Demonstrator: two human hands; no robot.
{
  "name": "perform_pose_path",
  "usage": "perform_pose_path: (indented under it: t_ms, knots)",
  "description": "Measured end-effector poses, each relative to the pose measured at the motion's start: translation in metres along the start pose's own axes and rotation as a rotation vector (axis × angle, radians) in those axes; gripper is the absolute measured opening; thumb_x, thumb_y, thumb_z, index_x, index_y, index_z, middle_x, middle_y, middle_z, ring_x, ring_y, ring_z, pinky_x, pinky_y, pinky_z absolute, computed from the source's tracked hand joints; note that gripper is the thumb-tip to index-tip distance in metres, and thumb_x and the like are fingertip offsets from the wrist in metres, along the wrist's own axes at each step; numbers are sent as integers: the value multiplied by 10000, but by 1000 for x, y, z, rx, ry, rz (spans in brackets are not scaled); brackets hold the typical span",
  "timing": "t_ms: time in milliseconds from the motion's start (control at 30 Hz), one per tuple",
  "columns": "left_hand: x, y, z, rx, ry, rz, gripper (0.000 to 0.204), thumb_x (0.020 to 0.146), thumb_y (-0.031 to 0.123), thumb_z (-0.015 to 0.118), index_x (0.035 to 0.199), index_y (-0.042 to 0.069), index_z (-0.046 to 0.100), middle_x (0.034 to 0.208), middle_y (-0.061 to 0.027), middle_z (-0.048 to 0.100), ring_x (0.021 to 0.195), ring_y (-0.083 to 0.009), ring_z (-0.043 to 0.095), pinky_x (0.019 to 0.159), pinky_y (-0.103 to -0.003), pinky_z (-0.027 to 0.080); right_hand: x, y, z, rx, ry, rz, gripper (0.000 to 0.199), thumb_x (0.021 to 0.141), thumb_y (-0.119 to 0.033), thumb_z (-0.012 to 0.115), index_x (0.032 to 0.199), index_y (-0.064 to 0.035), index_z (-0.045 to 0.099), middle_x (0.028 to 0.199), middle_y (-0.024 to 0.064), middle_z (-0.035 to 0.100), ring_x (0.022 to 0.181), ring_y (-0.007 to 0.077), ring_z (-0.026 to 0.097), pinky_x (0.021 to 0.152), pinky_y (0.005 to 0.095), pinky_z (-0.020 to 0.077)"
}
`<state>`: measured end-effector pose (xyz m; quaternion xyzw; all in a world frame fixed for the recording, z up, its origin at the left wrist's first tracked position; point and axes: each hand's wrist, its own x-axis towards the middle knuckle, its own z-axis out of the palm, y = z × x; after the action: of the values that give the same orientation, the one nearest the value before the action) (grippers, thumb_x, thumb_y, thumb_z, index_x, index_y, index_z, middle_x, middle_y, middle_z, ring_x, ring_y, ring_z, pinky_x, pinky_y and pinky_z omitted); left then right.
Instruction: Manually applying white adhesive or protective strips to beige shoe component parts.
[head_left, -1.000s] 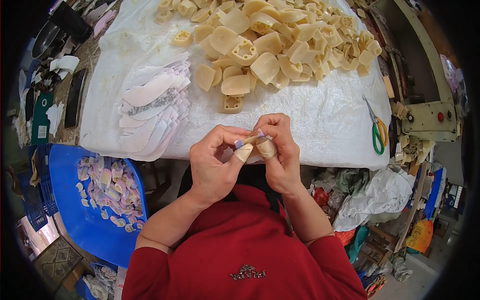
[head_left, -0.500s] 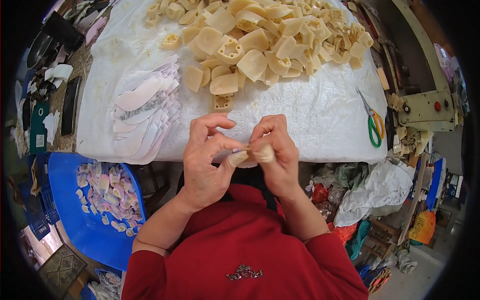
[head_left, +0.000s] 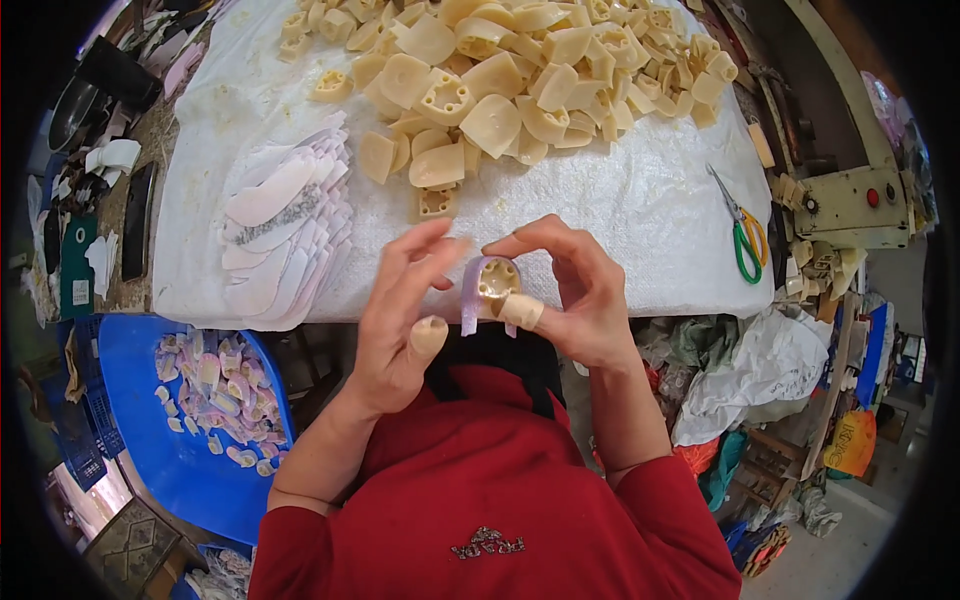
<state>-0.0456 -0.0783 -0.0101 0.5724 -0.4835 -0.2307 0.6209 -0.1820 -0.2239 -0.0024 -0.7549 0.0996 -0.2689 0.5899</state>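
My right hand (head_left: 588, 300) pinches a cream plastic shoe heel (head_left: 499, 278) between thumb and forefinger, at the front edge of the table. Its hollow side with small round holes shows. A pale purple covering strip (head_left: 469, 298) wraps around the heel's curve, and both its ends hang down loose. Beside it my left hand (head_left: 390, 325) is open, fingers apart and slightly blurred, holding nothing. Both thumbs have tan tape on them. A bare heel (head_left: 436, 204) lies just beyond my hands, by a big pile of bare heels (head_left: 495, 125). Left of them is a stack of pale pink cut pieces (head_left: 285, 225).
White woven sheeting (head_left: 640, 230) covers the table. Scissors (head_left: 742, 235) with green and orange handles lie at its right. A blue tub (head_left: 180, 490) at lower left holds many covered heels (head_left: 225, 390). Crumpled white plastic (head_left: 755, 380) sits below right; a metal control box (head_left: 850, 207) stands beyond.
My left hand has let go and drawn back to the left, its fingers spreading. My right hand has turned the heel, so its hollow side and the purple strip now show.
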Motion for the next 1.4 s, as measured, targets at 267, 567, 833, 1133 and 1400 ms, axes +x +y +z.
perform_pose_path:
  t_ms: [267, 567, 833, 1133, 1400]
  knots:
    - [-8, -1, 25, -603, -34, -412, 376, 942, 179, 301, 1290, 35, 301, 992, -61, 492, 834, -100, 479, 726, -232, 410, -10, 10, 29, -65, 25, -103, 435, 695, -136, 745, 1092, -57, 584, 1001, 64, 587, 829, 226, 545, 788, 340, 450]
    - [-9, 13, 29, -471, -74, -307, 659, 955, 507, 332, 1377, 19, 196, 1138, -104, 447, 779, -96, 473, 670, -227, 414, 2, -2, 30, 585, -100, 557, 208, 911, -240, 535, 935, -36, 569, 824, 64, 571, 513, 88, 553, 365, 180, 440]
    - [-8, 6, 35, -341, 53, -194, 614, 966, 465, 325, 1363, 8, 223, 1109, -94, 443, 831, -104, 471, 702, -226, 412, -6, 0, 45, 388, 5, 257, 275, 943, -273, 506, 1055, -27, 557, 960, 41, 570, 686, 86, 545, 525, 212, 448]
    - [-11, -5, 35, -385, 190, -295, 487, 938, 251, 402, 1367, 105, 224, 1065, -66, 485, 929, -126, 494, 753, -266, 434, -13, 6, 62, 393, 88, 83, 378, 970, -257, 429, 1291, -61, 466, 1120, 51, 478, 912, 136, 481, 787, 268, 419]
    - [-2, -5, 25, -1021, 98, -403, 773, 898, 585, 424, 1456, 168, 88, 1046, -72, 530, 833, -155, 524, 604, -260, 423, -6, -4, 48, 428, 57, 387, 414, 993, -330, 379, 1298, -62, 454, 1067, 68, 468, 710, 100, 524, 580, 206, 447]
